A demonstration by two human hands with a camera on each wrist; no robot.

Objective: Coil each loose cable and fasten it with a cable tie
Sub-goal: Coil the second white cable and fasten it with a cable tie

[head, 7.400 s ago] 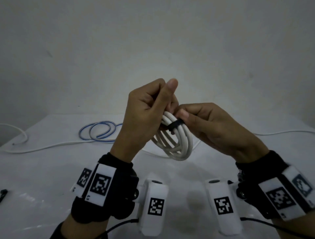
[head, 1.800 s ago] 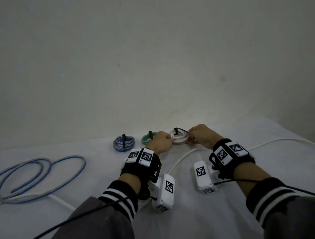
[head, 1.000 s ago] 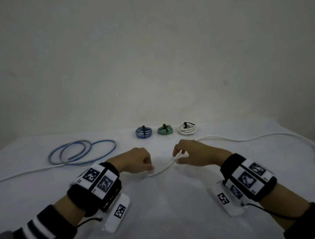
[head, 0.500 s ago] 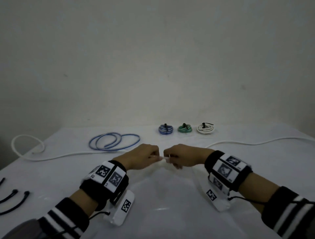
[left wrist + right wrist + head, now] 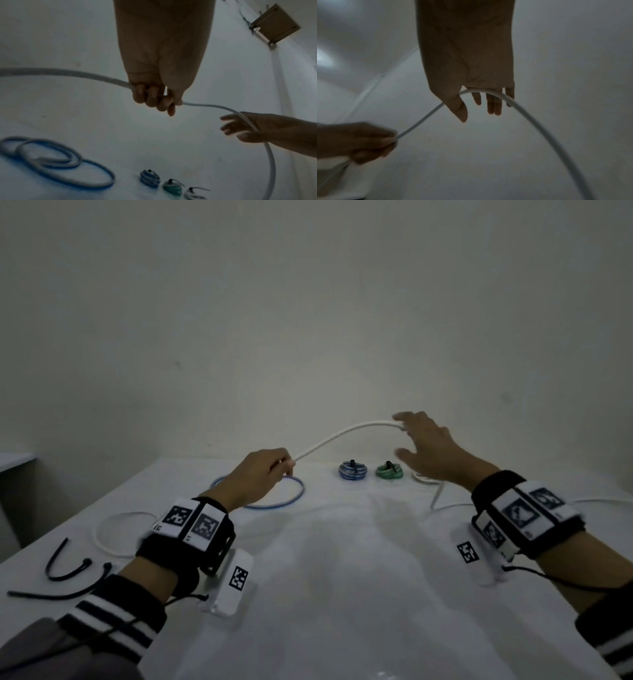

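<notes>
A long loose white cable (image 5: 337,436) arcs through the air between my hands. My left hand (image 5: 265,474) grips it in a fist above the table (image 5: 154,97). My right hand (image 5: 421,440) is raised higher to the right, fingers straight and spread, and the cable (image 5: 489,92) runs across its palm at the finger roots without being clasped. From there the cable (image 5: 269,155) drops down to the table on the right. A loose blue cable (image 5: 291,498) lies in wide loops under my left hand.
Tied coils stand in a row at the back: blue (image 5: 352,470), green (image 5: 388,471), and a white one (image 5: 192,194) hidden behind my right hand in the head view. Black cable ties (image 5: 68,570) lie at the near left. A white cable loop (image 5: 102,535) lies left.
My hands have left the tied white coil at the back row and taken up the loose white cable. In the last half second the right hand rose and moved right, drawing the cable into an arc.
</notes>
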